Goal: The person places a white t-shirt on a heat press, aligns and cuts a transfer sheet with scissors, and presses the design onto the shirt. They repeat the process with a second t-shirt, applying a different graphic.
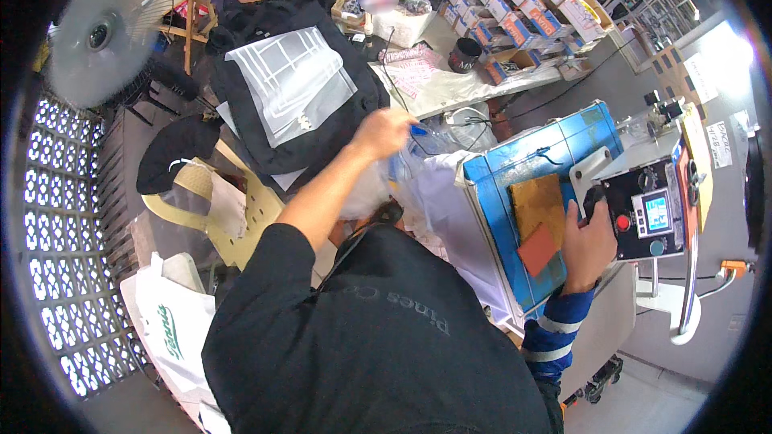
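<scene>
My right hand [591,245] is wrapped round a black handle [595,199] on a press-like machine with a dark control panel [647,213]. Beside that hand, a brown sheet [537,201] and a smaller orange-red piece [539,250] lie on a blue lined surface [503,169]. My left hand [382,133] is raised in front of me with its fingers closed. What it holds, if anything, is hidden. Clear plastic with blue bits [414,149] shows just beyond its fingertips. To its left, white printed film sheets [293,84] lie over a pile of black cloth [366,56].
A fan [99,35] stands at the far left, near a yellow plastic chair [249,213]. White fabric bearing green lettering [165,329] lies at the lower left. A dark mug [465,55] and stacked small boxes [523,0] sit on the back table. A cable [555,100] hangs behind the machine.
</scene>
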Available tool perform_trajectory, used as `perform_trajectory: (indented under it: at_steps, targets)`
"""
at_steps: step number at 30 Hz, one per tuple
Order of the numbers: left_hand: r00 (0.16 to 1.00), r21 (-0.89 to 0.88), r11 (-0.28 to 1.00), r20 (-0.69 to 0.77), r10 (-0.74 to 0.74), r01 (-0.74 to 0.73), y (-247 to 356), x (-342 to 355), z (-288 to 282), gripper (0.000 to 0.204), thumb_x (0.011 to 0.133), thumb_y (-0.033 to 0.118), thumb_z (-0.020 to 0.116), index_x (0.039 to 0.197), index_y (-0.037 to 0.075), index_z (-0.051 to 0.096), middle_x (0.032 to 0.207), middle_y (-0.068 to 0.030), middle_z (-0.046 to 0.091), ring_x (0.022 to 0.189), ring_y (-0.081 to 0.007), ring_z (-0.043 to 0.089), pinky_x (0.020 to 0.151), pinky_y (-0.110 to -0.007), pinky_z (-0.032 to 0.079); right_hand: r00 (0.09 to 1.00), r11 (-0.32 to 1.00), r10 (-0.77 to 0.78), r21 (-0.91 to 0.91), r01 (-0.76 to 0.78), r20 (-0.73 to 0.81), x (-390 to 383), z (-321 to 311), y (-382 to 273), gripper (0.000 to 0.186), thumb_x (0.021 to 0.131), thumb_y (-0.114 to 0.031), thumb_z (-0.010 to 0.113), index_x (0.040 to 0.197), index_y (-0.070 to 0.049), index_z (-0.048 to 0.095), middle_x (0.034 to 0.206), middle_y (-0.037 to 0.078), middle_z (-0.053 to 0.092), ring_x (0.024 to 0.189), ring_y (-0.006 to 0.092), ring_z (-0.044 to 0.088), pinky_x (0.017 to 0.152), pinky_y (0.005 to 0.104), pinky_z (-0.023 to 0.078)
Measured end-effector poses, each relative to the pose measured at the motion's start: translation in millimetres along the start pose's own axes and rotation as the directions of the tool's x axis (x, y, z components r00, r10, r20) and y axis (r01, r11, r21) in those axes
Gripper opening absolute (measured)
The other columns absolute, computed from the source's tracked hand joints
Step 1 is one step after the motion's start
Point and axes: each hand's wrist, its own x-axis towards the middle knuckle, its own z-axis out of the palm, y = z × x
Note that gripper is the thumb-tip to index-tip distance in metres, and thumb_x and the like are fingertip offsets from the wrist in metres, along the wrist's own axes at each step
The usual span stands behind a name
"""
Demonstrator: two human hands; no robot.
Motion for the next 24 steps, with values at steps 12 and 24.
perform_trajectory:
  at_steps: [12, 24]
  targets:
    - [0.151, 0.246, 0.842, 0.922, -0.355, 0.480, 9, -120, 143, 0.052, 0.092, 0.044, 0.066, 0.131, 0.009, 0.066, 0.137, -0.0144, 0.063, 0.124, -0.0323, 0.060, 0.099, -0.050, 0.048, 0.999, 0.998, -0.032, 0.062, 0.033, -0.024, -11, -7, 0, 0.047, 0.086, -0.032, 0.074, 0.118, 0.000, 0.061, 0.105, 0.020, 0.069, 0.090, 0.0384, 0.068, 0.077, 0.0464, 0.054]
    - [-0.217, 0.476, 0.425, 0.822, -0.527, 0.770, 6, -189, 109, 0.081, 0.083, 0.071, 0.069, 0.143, 0.021, 0.053, 0.112, -0.0105, 0.067, 0.081, -0.0237, 0.062, 0.065, -0.041, 0.049, 0.995, 0.996, -0.073, 0.039, 0.076, -0.073, -6, -2, 6, 0.042, 0.089, -0.031, 0.071, 0.118, -0.001, 0.066, 0.114, 0.019, 0.071, 0.096, 0.0371, 0.070, 0.082, 0.0445, 0.056]
